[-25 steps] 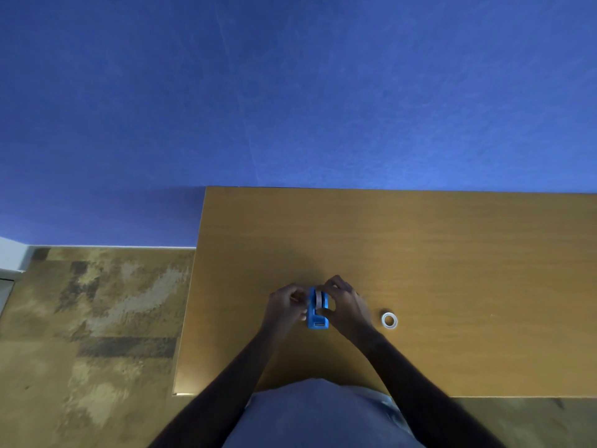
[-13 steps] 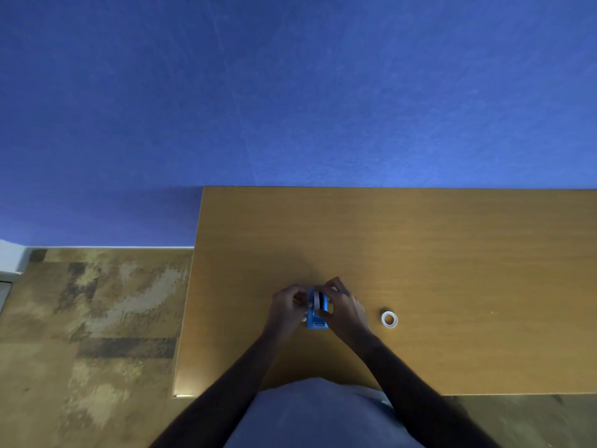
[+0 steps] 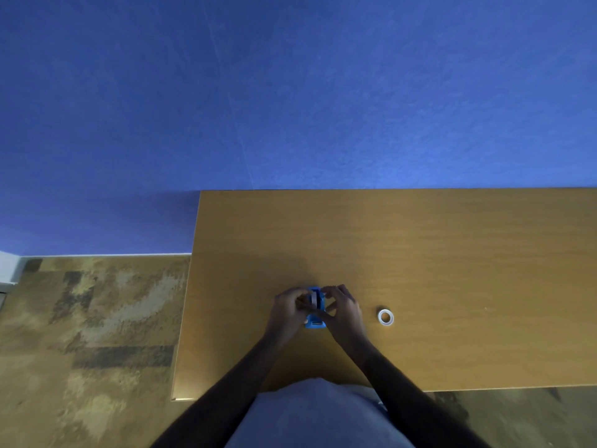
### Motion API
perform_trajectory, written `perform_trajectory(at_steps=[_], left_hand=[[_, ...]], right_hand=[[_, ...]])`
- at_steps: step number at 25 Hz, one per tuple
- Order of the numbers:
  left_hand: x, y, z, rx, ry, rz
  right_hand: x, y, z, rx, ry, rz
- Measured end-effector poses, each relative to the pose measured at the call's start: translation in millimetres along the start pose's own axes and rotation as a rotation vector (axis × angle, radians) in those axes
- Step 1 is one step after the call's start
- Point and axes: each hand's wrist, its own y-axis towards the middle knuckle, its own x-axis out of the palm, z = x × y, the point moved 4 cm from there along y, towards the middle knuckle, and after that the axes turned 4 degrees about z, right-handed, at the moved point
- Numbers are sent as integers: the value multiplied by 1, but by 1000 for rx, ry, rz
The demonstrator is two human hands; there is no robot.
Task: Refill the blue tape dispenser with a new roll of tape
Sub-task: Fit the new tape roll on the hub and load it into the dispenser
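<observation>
Both hands, left hand (image 3: pixel 288 310) and right hand (image 3: pixel 343 310), clasped the blue tape dispenser (image 3: pixel 315 320) on the wooden table (image 3: pixel 452 253), a white ring (image 3: pixel 385 317) lying near; no lettering was legible.

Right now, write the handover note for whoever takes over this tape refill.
Left hand: closed on the left side of the blue tape dispenser, steadying it on the wooden table.
Right hand: closed on the dispenser's right side, fingertips at the roll.
Roll of tape: standing on edge in the dispenser's slot, between both hands; whether it is fully seated cannot be told.
White ring: lies flat on the table, right of the hands, untouched; it looks like a spent core.
Done: a roll is in the slot.
Left: probably press it home, thread the tape end to the cutter, release.
</observation>
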Motion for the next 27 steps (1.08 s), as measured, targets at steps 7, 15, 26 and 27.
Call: perform_trajectory(at_steps=[7,15,26,27], left_hand=[[-1,-5,10,-18,-14,66],[1,-7,13,-23,21,129],[-5,2,4,-93,-5,42],[-7,2,2,-117,-15,51]], right_hand=[[4,0,10,47,-84,86],[9,2,16,65,-110,92],[8,-6,18,319,185,111],[9,-7,20,371,240,116]])
